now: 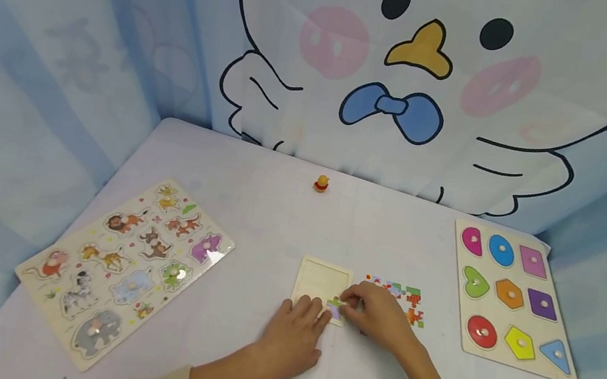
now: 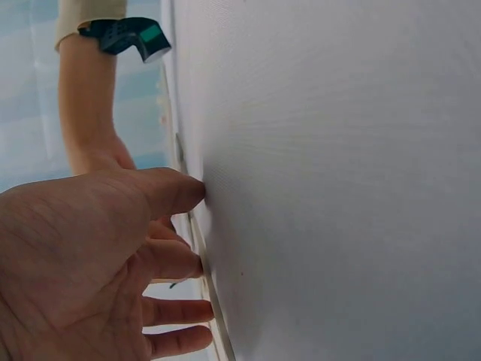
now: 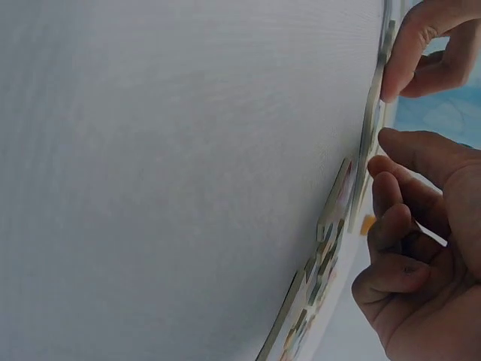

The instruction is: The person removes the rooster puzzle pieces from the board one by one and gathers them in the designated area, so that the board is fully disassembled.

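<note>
A small light wooden puzzle tray point(image 1: 322, 279) lies on the table in front of the person. My left hand point(image 1: 294, 337) rests at its lower edge, fingers stretched out over the rim; the left wrist view shows these fingertips along the tray's side. At the tray's lower right corner is a jigsaw piece point(image 1: 334, 309) in purple and green. My right hand point(image 1: 379, 314) pinches at this piece with thumb and index finger, its other fingers curled in. Colourful loose jigsaw pieces point(image 1: 414, 294) lie right of the tray, partly hidden under the right hand.
An animal peg puzzle board point(image 1: 109, 236) lies at the left. On the right is a board of coloured shapes point(image 1: 510, 331). A tiny yellow and red figure point(image 1: 321, 184) stands near the table's back edge. Printed curtains point(image 1: 400, 159) hang behind the table and at both sides.
</note>
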Tool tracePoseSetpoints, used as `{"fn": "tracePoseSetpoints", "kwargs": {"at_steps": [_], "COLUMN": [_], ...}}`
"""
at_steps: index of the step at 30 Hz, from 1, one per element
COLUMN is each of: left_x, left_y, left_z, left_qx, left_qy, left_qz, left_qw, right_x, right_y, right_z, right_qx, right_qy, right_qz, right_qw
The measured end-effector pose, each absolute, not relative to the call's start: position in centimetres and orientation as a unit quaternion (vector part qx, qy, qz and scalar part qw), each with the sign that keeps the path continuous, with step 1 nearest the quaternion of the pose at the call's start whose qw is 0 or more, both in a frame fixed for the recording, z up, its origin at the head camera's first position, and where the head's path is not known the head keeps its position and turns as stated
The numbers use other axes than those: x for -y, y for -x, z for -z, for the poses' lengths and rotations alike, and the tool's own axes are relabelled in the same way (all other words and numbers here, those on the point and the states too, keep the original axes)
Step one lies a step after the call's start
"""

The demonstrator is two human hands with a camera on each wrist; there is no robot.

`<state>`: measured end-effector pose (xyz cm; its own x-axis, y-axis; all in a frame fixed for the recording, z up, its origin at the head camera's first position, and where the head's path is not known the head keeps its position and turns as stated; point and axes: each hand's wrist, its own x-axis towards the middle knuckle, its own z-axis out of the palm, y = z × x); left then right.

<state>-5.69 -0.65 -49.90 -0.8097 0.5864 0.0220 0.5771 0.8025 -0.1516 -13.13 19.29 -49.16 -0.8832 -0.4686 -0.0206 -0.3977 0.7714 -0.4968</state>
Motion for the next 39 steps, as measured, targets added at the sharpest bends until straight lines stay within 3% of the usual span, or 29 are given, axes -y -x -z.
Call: {"fn": "tracePoseSetpoints", "kwargs": {"at_steps": [6, 14, 39], "left_x": [1.6, 2.7, 2.0], "left_y": [6.4, 7.1, 6.3], "left_z": [49.5, 49.1, 49.7], "left_qx": [0.944, 0.937, 0.942], "left_qy": [0.325, 0.345, 0.329], "left_qz": [-0.053, -0.042, -0.032], "left_qw": [0.019, -0.026, 0.061], "right_x": [-18.7, -18.8, -18.2], "right_y": [13.1, 13.1, 12.3], "right_z": [49.3, 49.4, 49.3], "right_qx": [-0.941, -0.94, -0.936], "right_qy": [0.237, 0.227, 0.145], "right_qz": [0.234, 0.239, 0.297], "right_qw": [0.058, 0.086, 0.12]}}
